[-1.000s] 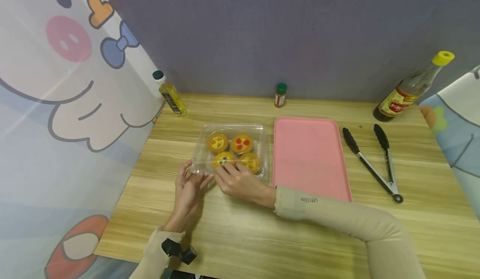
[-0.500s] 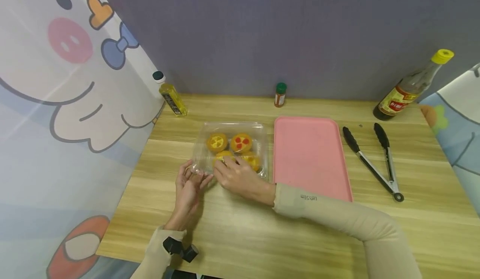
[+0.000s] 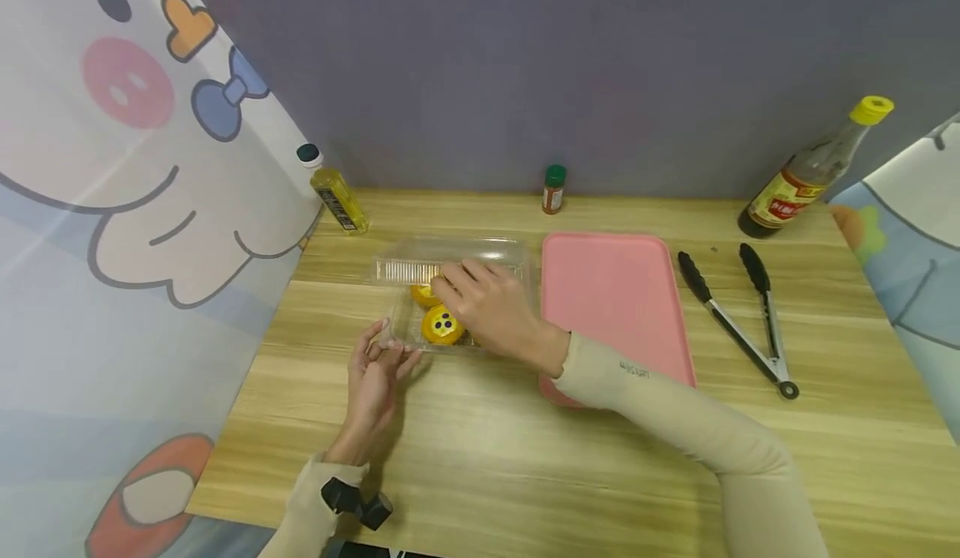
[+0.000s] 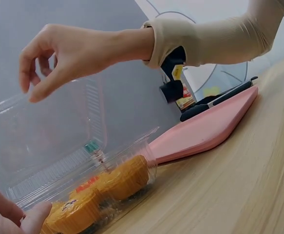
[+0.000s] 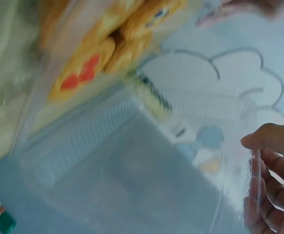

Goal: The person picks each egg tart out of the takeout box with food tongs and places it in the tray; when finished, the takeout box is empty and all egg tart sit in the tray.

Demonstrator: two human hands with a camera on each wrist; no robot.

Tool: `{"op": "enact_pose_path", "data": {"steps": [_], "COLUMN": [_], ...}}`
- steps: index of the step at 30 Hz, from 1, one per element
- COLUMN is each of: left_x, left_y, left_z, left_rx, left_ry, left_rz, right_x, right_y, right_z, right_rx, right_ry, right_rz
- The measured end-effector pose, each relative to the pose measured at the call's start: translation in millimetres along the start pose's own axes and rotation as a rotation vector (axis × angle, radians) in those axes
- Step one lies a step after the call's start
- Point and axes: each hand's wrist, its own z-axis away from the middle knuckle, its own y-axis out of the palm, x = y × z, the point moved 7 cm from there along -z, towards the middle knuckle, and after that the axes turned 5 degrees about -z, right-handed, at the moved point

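A clear plastic clamshell box [image 3: 405,329] sits on the table left of the pink tray, its lid [image 3: 405,271] raised and tilted back. Inside are several round orange-yellow tarts; one tart [image 3: 442,325] has dark blue dots, and another tart [image 5: 83,73] shows red spots in the right wrist view. My left hand [image 3: 373,387] holds the box at its front left corner, thumb against the wall in the left wrist view. My right hand [image 3: 491,308] pinches the lid's front edge between thumb and fingers, seen clearly in the right wrist view. The right forearm crosses the tray's near part.
Right of the box lies a pink tray [image 3: 607,291], then black-tipped tongs [image 3: 738,337] spread apart. Along the back stand an oil bottle [image 3: 337,200], a green-capped spice jar [image 3: 553,191] and a yellow-capped sauce bottle [image 3: 787,196]. A grey wall rises behind.
My right hand has moved up and back, lifting the lid, which lay over the tarts before. The left hand stays at the box's corner.
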Motion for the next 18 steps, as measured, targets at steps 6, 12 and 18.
{"op": "enact_pose_path", "data": {"steps": [6,12,18], "left_x": [-0.4,-1.6,-1.0], "left_y": [-1.9,-3.3,-1.1], "left_z": [1.6,1.8,1.4], "left_rx": [-0.006,-0.003,0.021], "left_ry": [-0.009,-0.009,-0.018], "left_rz": [-0.008,-0.017,-0.030], "right_x": [-42,-90,-132], "right_y": [-15,-19,-6], "right_z": [0.2,9.1,27.1], "right_rx": [-0.020,-0.036,-0.071], "right_ry": [0.151,0.371,0.619], "right_rz": [-0.091,-0.325,-0.646]}}
